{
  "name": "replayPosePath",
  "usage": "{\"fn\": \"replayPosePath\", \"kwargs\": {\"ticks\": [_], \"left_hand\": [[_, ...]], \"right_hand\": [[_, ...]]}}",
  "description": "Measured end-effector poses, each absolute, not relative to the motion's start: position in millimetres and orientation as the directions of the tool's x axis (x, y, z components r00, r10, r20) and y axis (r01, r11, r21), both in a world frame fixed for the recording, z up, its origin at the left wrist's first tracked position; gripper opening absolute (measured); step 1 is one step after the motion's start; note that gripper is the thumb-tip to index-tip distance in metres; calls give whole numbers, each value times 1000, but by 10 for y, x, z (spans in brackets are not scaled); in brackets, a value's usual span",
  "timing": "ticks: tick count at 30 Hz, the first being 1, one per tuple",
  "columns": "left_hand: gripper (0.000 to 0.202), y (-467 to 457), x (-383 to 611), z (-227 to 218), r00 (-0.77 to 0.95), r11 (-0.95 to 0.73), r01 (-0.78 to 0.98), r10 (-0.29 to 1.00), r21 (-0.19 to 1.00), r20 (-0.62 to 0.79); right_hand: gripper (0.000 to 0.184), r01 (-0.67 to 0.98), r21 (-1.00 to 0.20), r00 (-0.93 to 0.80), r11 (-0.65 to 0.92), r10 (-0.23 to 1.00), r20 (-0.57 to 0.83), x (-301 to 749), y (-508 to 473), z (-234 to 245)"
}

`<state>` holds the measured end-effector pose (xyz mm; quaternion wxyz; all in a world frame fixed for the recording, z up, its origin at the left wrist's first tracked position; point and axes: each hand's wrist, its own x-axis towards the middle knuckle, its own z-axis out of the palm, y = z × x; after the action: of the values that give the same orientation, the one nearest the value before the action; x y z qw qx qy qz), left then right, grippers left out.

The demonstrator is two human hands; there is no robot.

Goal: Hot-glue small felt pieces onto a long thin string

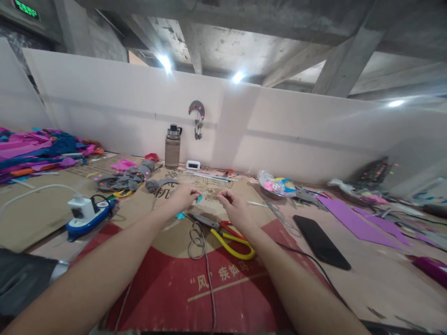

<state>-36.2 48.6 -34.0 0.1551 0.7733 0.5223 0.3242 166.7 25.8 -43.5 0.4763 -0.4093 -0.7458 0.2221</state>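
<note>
Above the cardboard, my left hand (184,197) is closed in a pinch on a small blue piece (199,198), which pokes out below the fingertips. My right hand (233,205) is a short gap away, thumb and fingers pressed together; what they hold, if anything, is too small to make out. Beneath the hands lie scissors (213,224) with dark blades and yellow and red handles, partly behind my right forearm. Another small blue piece (180,216) rests left of the blades. A thin grey cord (197,249) loops beside them and trails toward me.
A black phone (321,242) and purple sheets (359,221) lie on the right. On the left are a blue power strip (87,224) and grey felt pieces with pink dots (129,177). A bottle (172,148), a small white clock (193,165) and a bowl (274,191) stand farther back.
</note>
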Motion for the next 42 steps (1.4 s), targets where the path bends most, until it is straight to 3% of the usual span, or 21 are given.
{"fn": "replayPosePath", "kwargs": {"ticks": [2, 7, 15, 18, 23, 27, 29, 31, 36, 42], "left_hand": [[16, 470, -351, -346, 234, -385, 703, 919, 598, 317], [16, 393, -312, -281, 284, -395, 658, 919, 641, 275], [12, 376, -308, -286, 324, -395, 628, 916, 670, 237], [10, 378, -305, -312, 323, -382, 626, 921, 680, 219], [17, 381, -292, -311, 360, -356, 599, 920, 718, 156], [19, 369, -291, -216, 250, -322, 619, 945, 716, 209], [23, 355, -305, -152, 163, -320, 586, 946, 745, 279], [26, 339, -318, -103, 115, -310, 519, 949, 797, 294], [31, 289, -262, -104, 192, -335, 383, 940, 861, 280], [27, 137, -89, -98, 306, -379, 338, 910, 861, 280]], "right_hand": [[16, 427, -693, -217, 581, 810, 545, 1659, 252, -445], [32, 458, -588, -360, 667, 744, 563, 1601, 211, -519], [25, 524, -398, -553, 753, 656, 513, 1540, 164, -570], [27, 573, -283, -621, 769, 633, 462, 1537, 146, -546], [25, 690, -172, -629, 703, 700, 338, 1522, 95, -525], [24, 667, -97, -685, 739, 659, 311, 1489, 58, -512], [22, 685, -146, -648, 714, 689, 325, 1480, 53, -497], [19, 708, -267, -545, 654, 746, 383, 1488, 69, -477], [20, 572, -593, -255, 567, 810, 528, 1568, 184, -450], [29, 366, -787, -186, 496, 868, 460, 1565, 235, -479]]}}
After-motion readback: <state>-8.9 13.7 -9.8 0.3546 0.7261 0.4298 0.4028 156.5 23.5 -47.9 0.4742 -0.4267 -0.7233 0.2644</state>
